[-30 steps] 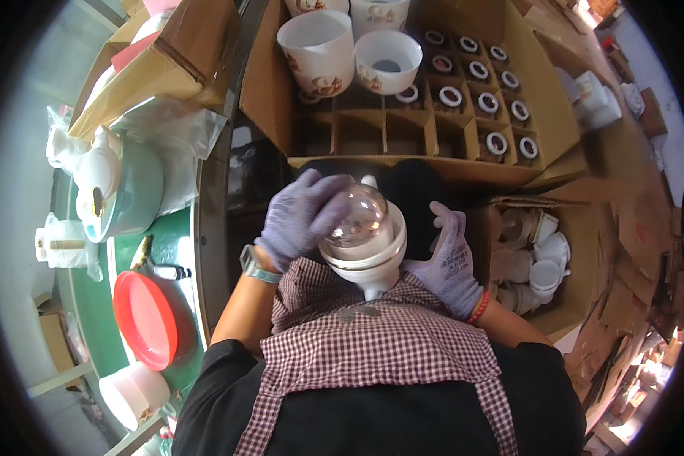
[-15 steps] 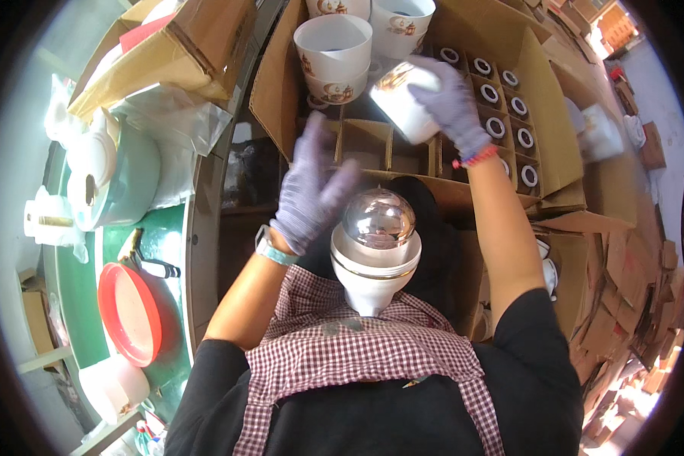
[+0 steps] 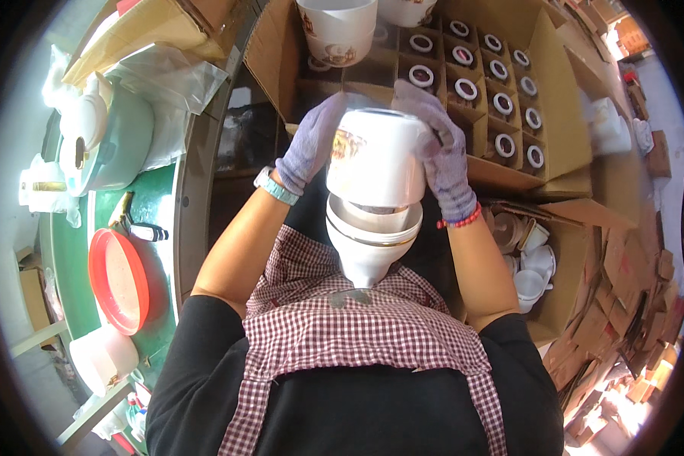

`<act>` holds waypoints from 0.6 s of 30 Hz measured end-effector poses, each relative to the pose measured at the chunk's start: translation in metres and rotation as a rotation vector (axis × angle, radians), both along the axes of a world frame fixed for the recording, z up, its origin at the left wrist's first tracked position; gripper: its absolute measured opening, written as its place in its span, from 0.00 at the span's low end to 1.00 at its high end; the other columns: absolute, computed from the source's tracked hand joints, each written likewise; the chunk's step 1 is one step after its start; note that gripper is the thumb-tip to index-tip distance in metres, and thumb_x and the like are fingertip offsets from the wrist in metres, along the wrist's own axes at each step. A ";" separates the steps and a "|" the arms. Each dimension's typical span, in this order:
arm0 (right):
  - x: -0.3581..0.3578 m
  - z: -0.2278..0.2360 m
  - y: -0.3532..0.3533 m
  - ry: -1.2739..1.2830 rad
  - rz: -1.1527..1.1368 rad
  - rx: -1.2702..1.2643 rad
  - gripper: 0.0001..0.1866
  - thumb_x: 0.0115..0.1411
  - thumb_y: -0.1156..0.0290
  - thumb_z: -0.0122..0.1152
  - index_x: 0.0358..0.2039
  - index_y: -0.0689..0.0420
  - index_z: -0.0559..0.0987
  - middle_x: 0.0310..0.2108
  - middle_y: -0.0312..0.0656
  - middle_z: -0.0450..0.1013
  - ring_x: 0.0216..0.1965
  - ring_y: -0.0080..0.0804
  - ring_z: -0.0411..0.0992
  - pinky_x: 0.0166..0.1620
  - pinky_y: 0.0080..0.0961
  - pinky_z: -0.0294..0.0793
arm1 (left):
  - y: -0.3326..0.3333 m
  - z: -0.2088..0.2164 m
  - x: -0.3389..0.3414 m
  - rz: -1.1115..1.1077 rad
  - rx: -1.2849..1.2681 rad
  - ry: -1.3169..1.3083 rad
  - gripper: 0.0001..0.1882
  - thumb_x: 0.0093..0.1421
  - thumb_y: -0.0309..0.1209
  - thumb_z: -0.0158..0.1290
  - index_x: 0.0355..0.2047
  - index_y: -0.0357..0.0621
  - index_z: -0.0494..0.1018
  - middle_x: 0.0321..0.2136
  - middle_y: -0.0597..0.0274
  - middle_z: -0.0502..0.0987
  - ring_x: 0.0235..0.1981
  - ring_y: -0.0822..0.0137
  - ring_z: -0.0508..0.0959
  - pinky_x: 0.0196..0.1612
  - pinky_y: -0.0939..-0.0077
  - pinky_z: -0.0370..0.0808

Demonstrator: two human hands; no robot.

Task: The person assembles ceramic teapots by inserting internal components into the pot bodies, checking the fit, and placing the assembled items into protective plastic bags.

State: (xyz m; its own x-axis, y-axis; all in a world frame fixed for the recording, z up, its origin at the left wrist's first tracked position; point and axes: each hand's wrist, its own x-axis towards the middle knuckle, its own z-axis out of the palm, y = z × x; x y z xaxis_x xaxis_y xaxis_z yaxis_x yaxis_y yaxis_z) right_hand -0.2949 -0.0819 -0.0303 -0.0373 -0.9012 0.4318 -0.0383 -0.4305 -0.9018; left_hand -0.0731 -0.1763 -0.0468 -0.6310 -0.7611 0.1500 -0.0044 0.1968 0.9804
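One shell (image 3: pixel 378 159) held between your left hand (image 3: pixel 312 144) and right hand (image 3: pixel 444 156), above base (image 3: pixel 366 258); seemingly fitting step; next move needs even lowering.

Count: just off centre at 12 o'clock, 1 white cylindrical printed cup (image 3: pixel 376 163); at its 6 o'clock, 1 white gold-rimmed funnel-shaped vessel (image 3: pixel 372 249). The person's lavender knit-gloved hands (image 3: pixel 308 146): 2. At 1 o'clock, 1 brown divided cardboard carton (image 3: pixel 501 174); white ring-shaped tops (image 3: pixel 505 145) inside, at least 13. At 10 o'clock, 1 pale-teal round tub (image 3: pixel 135 137). Near 9, 1 red round tray (image 3: pixel 119 285).
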 end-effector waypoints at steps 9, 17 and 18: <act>0.025 0.013 0.039 0.175 -0.121 -0.109 0.14 0.59 0.65 0.71 0.45 0.55 0.86 0.48 0.43 0.80 0.56 0.41 0.75 0.59 0.33 0.74 | 0.038 -0.007 0.014 -0.051 0.142 0.134 0.21 0.75 0.41 0.43 0.56 0.38 0.72 0.48 0.51 0.78 0.48 0.61 0.80 0.51 0.72 0.78; 0.022 -0.011 0.058 -0.034 -0.170 -0.089 0.21 0.62 0.55 0.69 0.46 0.59 0.84 0.49 0.44 0.79 0.55 0.40 0.75 0.58 0.33 0.75 | 0.038 -0.007 0.007 -0.056 -0.131 -0.124 0.35 0.74 0.58 0.37 0.56 0.35 0.73 0.49 0.52 0.80 0.46 0.64 0.83 0.48 0.73 0.81; 0.022 -0.013 0.058 -0.051 -0.184 -0.096 0.22 0.62 0.53 0.68 0.46 0.59 0.84 0.50 0.45 0.79 0.55 0.40 0.75 0.58 0.33 0.75 | 0.038 -0.005 0.006 -0.048 -0.203 -0.163 0.33 0.75 0.55 0.38 0.56 0.35 0.73 0.49 0.52 0.80 0.46 0.63 0.82 0.48 0.72 0.81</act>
